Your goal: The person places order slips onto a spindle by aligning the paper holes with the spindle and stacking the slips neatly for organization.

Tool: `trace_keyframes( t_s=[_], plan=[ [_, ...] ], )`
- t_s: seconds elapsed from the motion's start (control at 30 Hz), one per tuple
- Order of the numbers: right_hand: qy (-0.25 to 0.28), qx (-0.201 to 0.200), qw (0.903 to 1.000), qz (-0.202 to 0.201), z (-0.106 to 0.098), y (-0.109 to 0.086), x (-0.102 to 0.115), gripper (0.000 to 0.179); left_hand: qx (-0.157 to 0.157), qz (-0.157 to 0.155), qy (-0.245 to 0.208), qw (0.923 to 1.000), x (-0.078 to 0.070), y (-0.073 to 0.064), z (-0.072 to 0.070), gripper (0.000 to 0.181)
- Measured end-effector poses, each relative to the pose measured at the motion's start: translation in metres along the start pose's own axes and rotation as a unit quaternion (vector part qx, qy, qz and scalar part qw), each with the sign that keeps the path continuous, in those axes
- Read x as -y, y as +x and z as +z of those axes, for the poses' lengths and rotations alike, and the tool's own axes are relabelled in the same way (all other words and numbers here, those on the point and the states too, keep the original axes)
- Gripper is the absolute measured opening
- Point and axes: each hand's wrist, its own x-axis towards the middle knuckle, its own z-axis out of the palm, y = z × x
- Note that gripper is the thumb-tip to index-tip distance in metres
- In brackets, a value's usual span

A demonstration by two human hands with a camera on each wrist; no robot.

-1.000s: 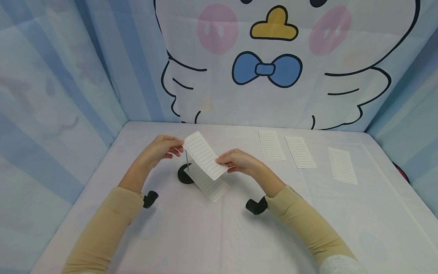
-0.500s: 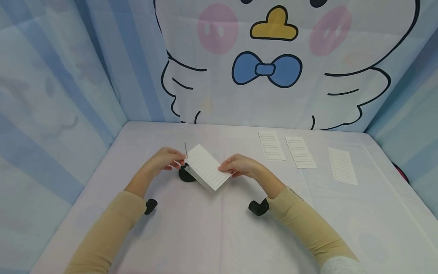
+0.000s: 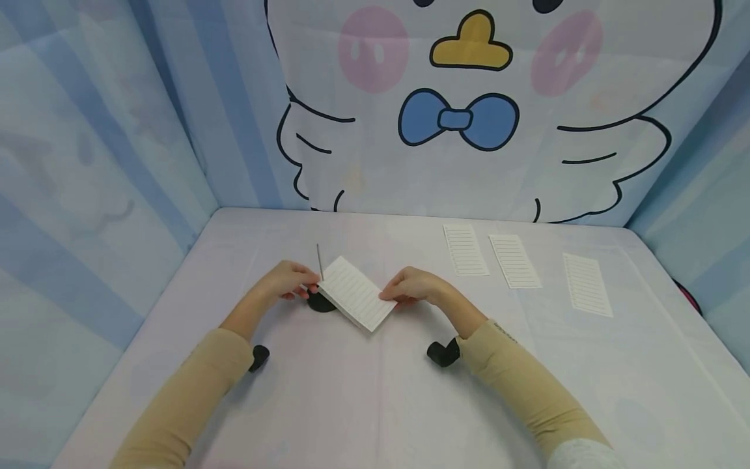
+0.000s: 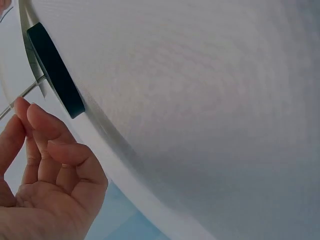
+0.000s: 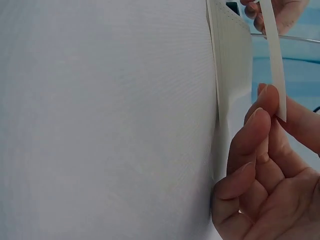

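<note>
A lined white card (image 3: 356, 294) is held tilted above the table, its left corner at the thin metal rod of a paper spike (image 3: 319, 260). The rod rises above the card from a round black base (image 4: 56, 70). My left hand (image 3: 286, 280) pinches the card's left corner beside the rod. On the opposite corner my right hand (image 3: 413, 285) pinches the card between thumb and fingers, as the right wrist view shows at the card's edge (image 5: 276, 60). Beneath it, another card (image 5: 232, 55) appears lower, mostly covered in the head view.
Three lined areas of card lie at the back right: one card (image 3: 465, 250), a second (image 3: 515, 261) and a third (image 3: 588, 284). The pale table (image 3: 328, 404) is bordered by blue and white curtains (image 3: 88, 195). Black wrist cameras (image 3: 443, 353) sit under both wrists.
Both hands have lowered the card along the rod toward the base. The rod's tip, hidden behind the card a second ago, now sticks up above it.
</note>
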Motion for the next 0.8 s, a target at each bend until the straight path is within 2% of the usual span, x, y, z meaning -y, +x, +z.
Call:
trace_keyframes(
  t_s=[0.47, 0.8],
  plan=[
    [-0.059, 0.001, 0.9982, 0.007, 0.002, 0.003, 0.001, 0.017, -0.021, 0.01, 0.039, 0.999, 0.005, 0.002, 0.009, 0.024],
    [-0.092, -0.001, 0.9957, 0.012, 0.005, 0.008, 0.001, 0.016, -0.046, 0.002, 0.07, 0.9965, 0.006, 0.004, 0.012, 0.02]
  ],
)
